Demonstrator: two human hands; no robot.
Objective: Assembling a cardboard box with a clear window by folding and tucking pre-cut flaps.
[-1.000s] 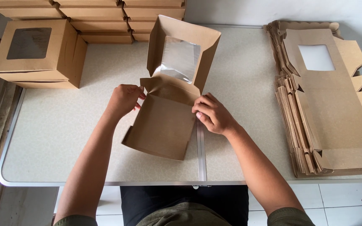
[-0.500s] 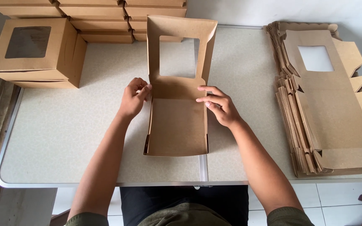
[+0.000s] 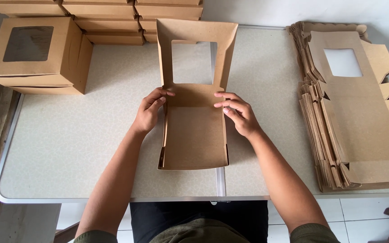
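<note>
At the far left stands a finished box of brown card with a dark window on its top, and behind it a row of closed boxes runs along the table's back edge. The left hand presses its fingers on the left side wall of the half-folded box, which lies in the middle of the table. The hand is partly closed and pinches only this thin wall. The box looks light and rather stiff, but it probably bends easily at the creases, so the side walls seem the best place to hold it. It is plain brown card, its windowed lid standing upright at the far end. The right hand touches the right wall with bent fingers, holding nothing else. At the far right lies a stack of flat blanks.
</note>
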